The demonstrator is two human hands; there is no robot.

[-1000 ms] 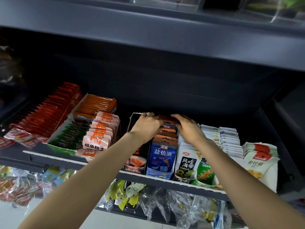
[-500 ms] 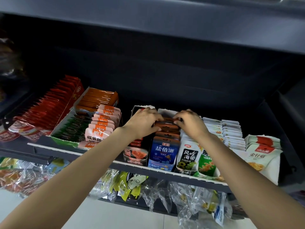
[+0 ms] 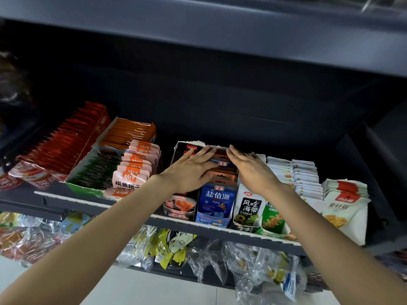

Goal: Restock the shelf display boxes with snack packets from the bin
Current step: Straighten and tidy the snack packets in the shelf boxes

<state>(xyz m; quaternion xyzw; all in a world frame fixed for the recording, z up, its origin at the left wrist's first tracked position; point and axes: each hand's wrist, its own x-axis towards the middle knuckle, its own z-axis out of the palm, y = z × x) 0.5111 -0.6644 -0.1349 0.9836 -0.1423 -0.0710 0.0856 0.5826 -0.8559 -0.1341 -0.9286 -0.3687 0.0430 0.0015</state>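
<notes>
A row of blue snack packets with orange hang tabs stands in a narrow white display box at the middle of the shelf. My left hand lies flat with straight fingers on the left side of the packet tops. My right hand lies flat on the right side of the same row, fingers straight and pointing to the back. Both hands press on the packets and neither holds one. The bin is out of view.
Left of the box stand a black packet box, pink fish packets, a green box, orange and red packets. To the right are seaweed packets, white packets and an orange-and-white pack. Bagged snacks hang under the shelf edge.
Both hands had curled fingers on the packet tops at the back of the row. Now the fingers are straight and the hands lie flat over the row.
</notes>
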